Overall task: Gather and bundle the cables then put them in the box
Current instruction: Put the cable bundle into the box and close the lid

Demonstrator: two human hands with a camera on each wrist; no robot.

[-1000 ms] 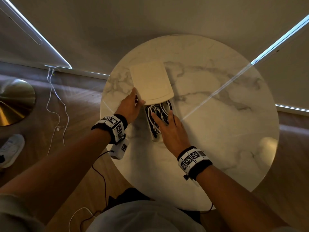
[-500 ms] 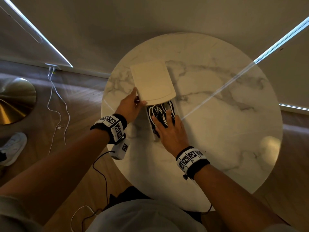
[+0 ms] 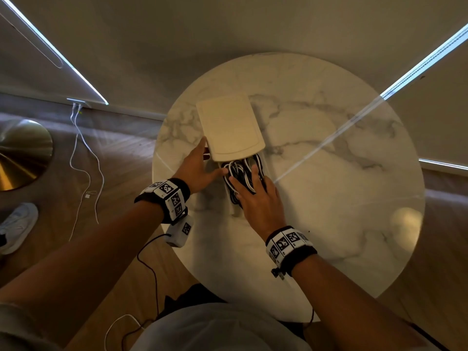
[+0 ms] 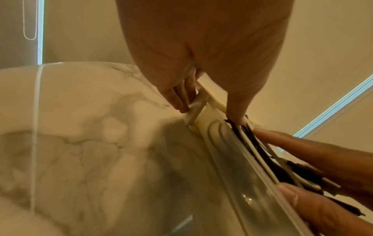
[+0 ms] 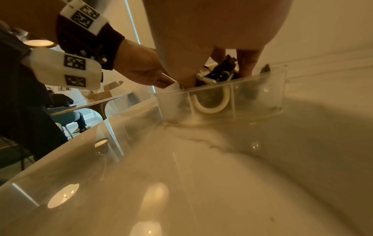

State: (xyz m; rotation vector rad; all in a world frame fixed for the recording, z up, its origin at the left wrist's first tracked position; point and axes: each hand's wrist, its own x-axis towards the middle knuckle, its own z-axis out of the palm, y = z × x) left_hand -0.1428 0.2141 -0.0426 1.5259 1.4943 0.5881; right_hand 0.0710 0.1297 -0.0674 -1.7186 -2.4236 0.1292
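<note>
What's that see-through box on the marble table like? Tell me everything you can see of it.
The box is a small clear plastic container with straight walls and an inner divider, standing on the round marble table. Black and white cables are coiled inside. A cream lid covers its far part, leaving the near end open. The left hand holds the lid's edge; the right hand presses the cables down.

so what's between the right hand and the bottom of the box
The cables, black and white loops under the right hand, fill the clear box; head and right wrist views show it.
</note>
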